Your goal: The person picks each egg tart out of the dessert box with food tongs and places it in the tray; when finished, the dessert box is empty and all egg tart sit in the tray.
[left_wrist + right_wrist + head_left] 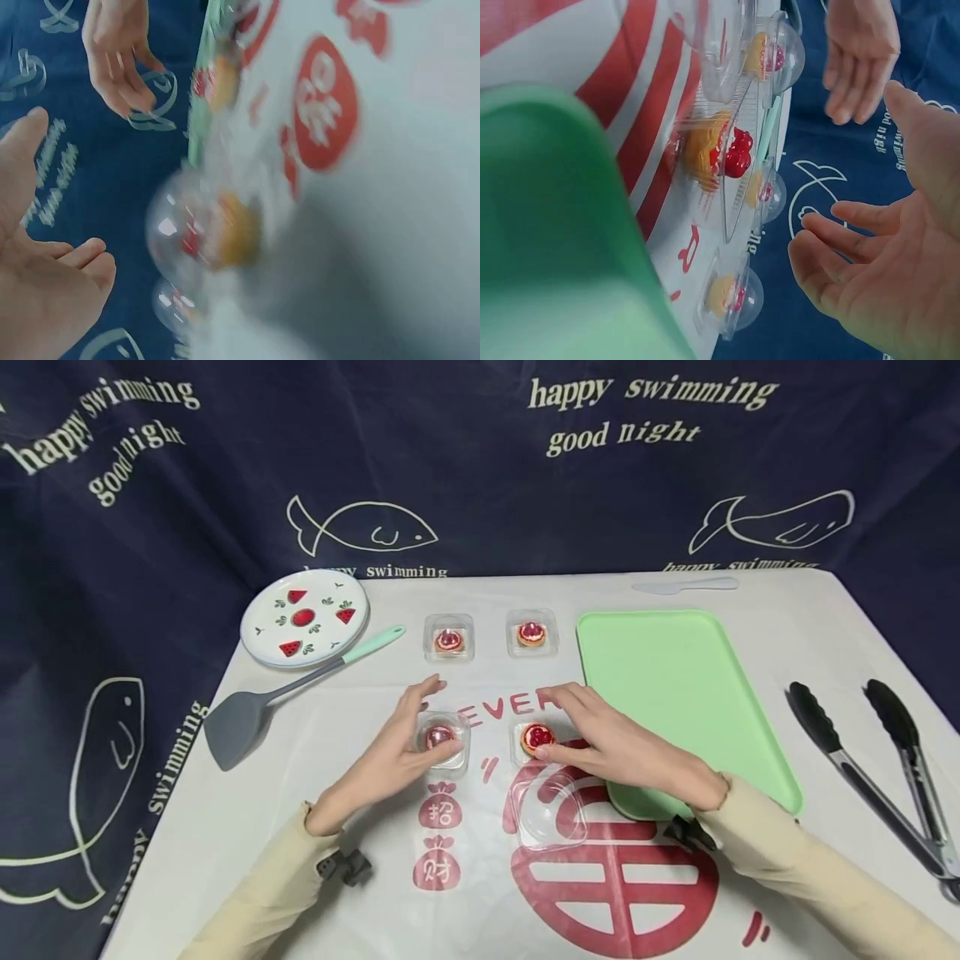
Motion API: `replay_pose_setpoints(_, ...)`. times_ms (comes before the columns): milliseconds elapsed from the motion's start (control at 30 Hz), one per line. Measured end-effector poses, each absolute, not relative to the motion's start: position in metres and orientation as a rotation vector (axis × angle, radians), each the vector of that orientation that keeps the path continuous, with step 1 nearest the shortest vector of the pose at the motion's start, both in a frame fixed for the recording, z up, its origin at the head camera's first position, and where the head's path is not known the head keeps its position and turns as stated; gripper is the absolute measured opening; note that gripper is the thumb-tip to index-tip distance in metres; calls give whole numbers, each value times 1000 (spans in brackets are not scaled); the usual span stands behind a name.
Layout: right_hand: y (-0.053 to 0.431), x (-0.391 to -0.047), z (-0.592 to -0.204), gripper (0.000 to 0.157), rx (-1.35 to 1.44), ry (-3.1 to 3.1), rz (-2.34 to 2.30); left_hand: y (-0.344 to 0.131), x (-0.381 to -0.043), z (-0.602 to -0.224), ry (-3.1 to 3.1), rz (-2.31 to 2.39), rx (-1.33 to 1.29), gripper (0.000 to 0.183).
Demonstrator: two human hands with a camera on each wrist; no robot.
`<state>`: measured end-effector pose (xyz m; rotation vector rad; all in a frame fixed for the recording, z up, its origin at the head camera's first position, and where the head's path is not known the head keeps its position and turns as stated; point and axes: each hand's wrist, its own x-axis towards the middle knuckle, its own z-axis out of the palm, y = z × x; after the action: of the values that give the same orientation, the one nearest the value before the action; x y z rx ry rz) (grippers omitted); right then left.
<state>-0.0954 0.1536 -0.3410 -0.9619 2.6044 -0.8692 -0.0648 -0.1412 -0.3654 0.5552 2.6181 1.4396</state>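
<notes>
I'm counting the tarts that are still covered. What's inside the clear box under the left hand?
Inside the clear box sits one small tart with red topping, seen through its domed lid. The left hand covers the box's near-left side, so the tart's base is hidden.

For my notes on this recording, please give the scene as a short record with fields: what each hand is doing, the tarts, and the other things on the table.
left hand: open, fingers around the closed clear plastic tart box
right hand: open, over the uncovered red-topped tart
loose clear plastic lid: lies on the table, nearer the person than that tart
far row: two closed tart boxes
green plastic tray: right of the tarts
left side: watermelon-print plate, grey spatula
right side: black tongs
</notes>
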Motion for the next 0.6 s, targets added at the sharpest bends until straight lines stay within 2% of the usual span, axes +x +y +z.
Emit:
replay_pose_setpoints(400,129,-113,-340,77,-1014,2488,-885,-172,-68,-398,2359,1586,349,112)
replay_pose_setpoints(600,118,-116,-339,76,-1023,2451,-887,-172,-67,-410,2361,1541,357,111)
